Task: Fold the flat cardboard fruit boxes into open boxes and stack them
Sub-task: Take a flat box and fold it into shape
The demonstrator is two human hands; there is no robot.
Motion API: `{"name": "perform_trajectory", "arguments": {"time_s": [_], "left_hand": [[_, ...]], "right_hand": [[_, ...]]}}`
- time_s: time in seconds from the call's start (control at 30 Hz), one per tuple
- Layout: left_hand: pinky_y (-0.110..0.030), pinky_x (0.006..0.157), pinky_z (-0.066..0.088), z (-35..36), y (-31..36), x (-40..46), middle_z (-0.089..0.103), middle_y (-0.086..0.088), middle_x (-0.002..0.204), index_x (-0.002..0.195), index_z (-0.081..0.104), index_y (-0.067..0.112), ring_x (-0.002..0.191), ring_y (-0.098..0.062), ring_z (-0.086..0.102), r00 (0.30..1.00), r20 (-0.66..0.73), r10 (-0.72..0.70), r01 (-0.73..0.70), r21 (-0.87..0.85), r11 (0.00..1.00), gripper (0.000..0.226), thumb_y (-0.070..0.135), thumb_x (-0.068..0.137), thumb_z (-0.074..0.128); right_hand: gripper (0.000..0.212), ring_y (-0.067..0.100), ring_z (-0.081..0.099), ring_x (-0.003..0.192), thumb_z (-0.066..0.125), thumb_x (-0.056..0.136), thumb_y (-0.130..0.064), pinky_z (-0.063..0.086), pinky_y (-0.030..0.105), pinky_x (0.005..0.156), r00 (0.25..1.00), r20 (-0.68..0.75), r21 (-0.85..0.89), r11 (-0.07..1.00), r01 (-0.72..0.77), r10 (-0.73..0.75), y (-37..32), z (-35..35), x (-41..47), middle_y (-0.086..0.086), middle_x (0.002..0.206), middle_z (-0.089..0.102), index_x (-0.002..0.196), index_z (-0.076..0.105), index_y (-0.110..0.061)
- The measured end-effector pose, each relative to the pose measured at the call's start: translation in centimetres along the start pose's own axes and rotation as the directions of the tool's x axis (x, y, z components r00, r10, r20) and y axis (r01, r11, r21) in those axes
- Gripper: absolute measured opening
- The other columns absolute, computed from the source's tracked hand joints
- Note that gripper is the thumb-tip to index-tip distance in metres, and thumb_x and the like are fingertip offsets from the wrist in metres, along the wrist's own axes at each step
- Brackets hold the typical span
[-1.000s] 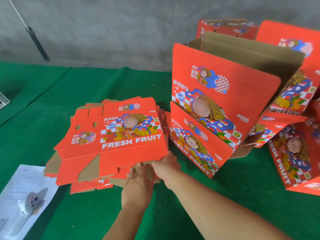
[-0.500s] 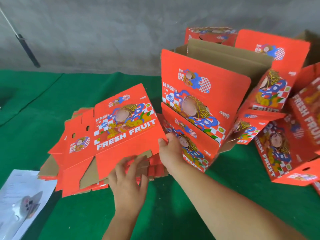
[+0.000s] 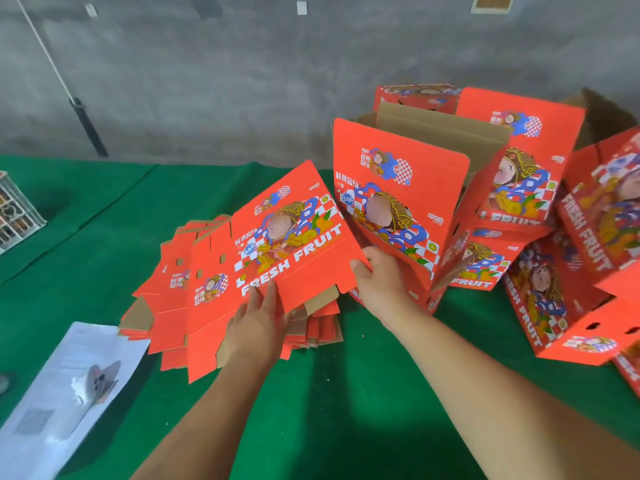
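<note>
A flat red fruit box printed "FRESH FRUIT" is tilted up off the pile of flat boxes on the green cloth. My right hand grips its near right corner, thumb on the printed face. My left hand holds its near edge from below, fingers reaching up over the print. Just right of it stand folded open boxes, one on top of another, brown insides showing at the top.
More folded red boxes lie tumbled at the right. A white plastic bag lies at the near left. A grey crate sits at the left edge. A concrete wall runs behind the green-covered surface.
The top flat box has been lifted from the pile and tilted up to the right. My right hand rose with its corner; my left hand slid under its near edge.
</note>
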State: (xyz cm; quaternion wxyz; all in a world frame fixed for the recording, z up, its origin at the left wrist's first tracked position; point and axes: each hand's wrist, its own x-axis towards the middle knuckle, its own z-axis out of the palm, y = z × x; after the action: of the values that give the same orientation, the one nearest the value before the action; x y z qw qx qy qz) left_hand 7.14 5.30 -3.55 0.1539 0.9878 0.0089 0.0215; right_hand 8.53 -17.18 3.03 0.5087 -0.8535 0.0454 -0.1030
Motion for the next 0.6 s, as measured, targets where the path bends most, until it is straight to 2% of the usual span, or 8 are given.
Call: {"name": "perform_trajectory", "arguments": {"time_s": [0.07,0.13,0.23,0.3,0.33,0.43,0.53,0.6], "left_hand": [[-0.046,0.09,0.05,-0.7,1.0,-0.5,0.037,-0.009,0.159,0.159,0.019,0.025,0.124,-0.04,0.057,0.998,0.047,0.052,-0.053,0.014,0.999,0.057,0.041,0.108,0.039],[-0.043,0.077,0.05,-1.5,2.5,-1.0,0.056,-0.013,0.143,0.149,0.034,0.024,0.109,-0.041,0.066,0.996,0.04,0.079,-0.08,0.028,0.996,0.042,0.027,0.108,0.04],[-0.041,0.078,0.05,-3.1,5.5,-1.6,0.068,-0.018,0.119,0.139,0.048,0.022,0.103,-0.041,0.067,0.988,-0.005,0.156,-0.156,-0.074,0.985,0.032,0.025,0.108,0.04],[-0.041,0.084,0.051,-4.1,8.0,-2.5,0.068,-0.019,0.123,0.139,0.055,0.02,0.109,-0.041,0.065,0.979,-0.07,0.193,-0.205,-0.238,0.949,0.034,0.027,0.109,0.041],[-0.042,0.085,0.051,-4.5,9.2,-2.9,0.069,-0.019,0.122,0.133,0.059,0.017,0.109,-0.041,0.064,0.972,-0.105,0.211,-0.234,-0.326,0.916,0.032,0.026,0.108,0.043],[-0.041,0.067,0.047,-5.6,12.2,-4.0,0.074,-0.016,0.095,0.095,0.065,0.009,0.088,-0.034,0.068,0.955,-0.183,0.235,-0.298,-0.573,0.764,0.026,0.024,0.094,0.044],[-0.035,0.061,0.039,-6.3,13.7,-4.7,0.064,0.009,0.073,0.077,0.059,0.015,0.067,-0.007,0.05,0.943,-0.256,0.215,-0.333,-0.777,0.535,0.028,0.012,0.101,0.046],[-0.032,0.061,0.034,-6.7,14.2,-5.3,0.051,0.017,0.065,0.071,0.052,0.02,0.064,-0.004,0.04,0.944,-0.314,0.1,-0.326,-0.846,0.421,0.035,0.014,0.105,0.047]], "right_hand": [[0.017,0.017,0.061,0.073,0.057,0.103,-0.023,0.046,0.033,0.066,0.997,-0.042,0.007,0.998,0.062,-0.061,-1.3,-1.1,-0.8,-0.002,0.081,0.069,0.091,0.066,-0.013],[0.02,0.014,0.058,0.065,0.06,0.101,-0.027,0.044,0.031,0.064,0.994,-0.084,0.126,0.989,0.075,-0.065,-3.2,-1.9,-1.5,-0.007,0.071,0.066,0.084,0.065,-0.016],[0.012,0.01,0.069,0.079,0.065,0.099,-0.032,0.053,0.034,0.076,0.996,-0.051,0.282,0.956,0.083,-0.072,-5.7,-2.9,-2.5,-0.009,0.083,0.075,0.089,0.067,-0.025],[0.014,0.012,0.072,0.093,0.063,0.096,-0.039,0.055,0.037,0.085,0.993,0.019,0.142,0.983,0.114,-0.118,-6.6,-3.5,-3.2,-0.006,0.097,0.077,0.099,0.066,-0.025],[0.022,0.016,0.071,0.099,0.061,0.094,-0.043,0.054,0.037,0.086,0.989,0.065,-0.026,0.991,0.134,-0.132,-6.8,-3.8,-3.7,-0.005,0.102,0.076,0.106,0.064,-0.025],[0.036,0.029,0.061,0.119,0.052,0.097,-0.05,0.045,0.036,0.089,0.986,0.134,-0.535,0.831,0.153,-0.095,-6.8,-4.2,-5.0,0.004,0.127,0.065,0.118,0.055,-0.022],[0.049,0.023,0.045,0.142,0.043,0.102,-0.051,0.02,0.039,0.117,0.975,0.108,-0.655,0.724,0.217,-0.195,-6.8,-5.8,-6.5,-0.001,0.161,0.041,0.143,0.05,-0.025],[0.055,0.02,0.041,0.145,0.052,0.097,-0.046,0.008,0.042,0.12,0.94,0.149,-0.731,0.606,0.314,-0.307,-6.4,-8.0,-7.5,-0.005,0.165,0.033,0.15,0.042,-0.033]]}}
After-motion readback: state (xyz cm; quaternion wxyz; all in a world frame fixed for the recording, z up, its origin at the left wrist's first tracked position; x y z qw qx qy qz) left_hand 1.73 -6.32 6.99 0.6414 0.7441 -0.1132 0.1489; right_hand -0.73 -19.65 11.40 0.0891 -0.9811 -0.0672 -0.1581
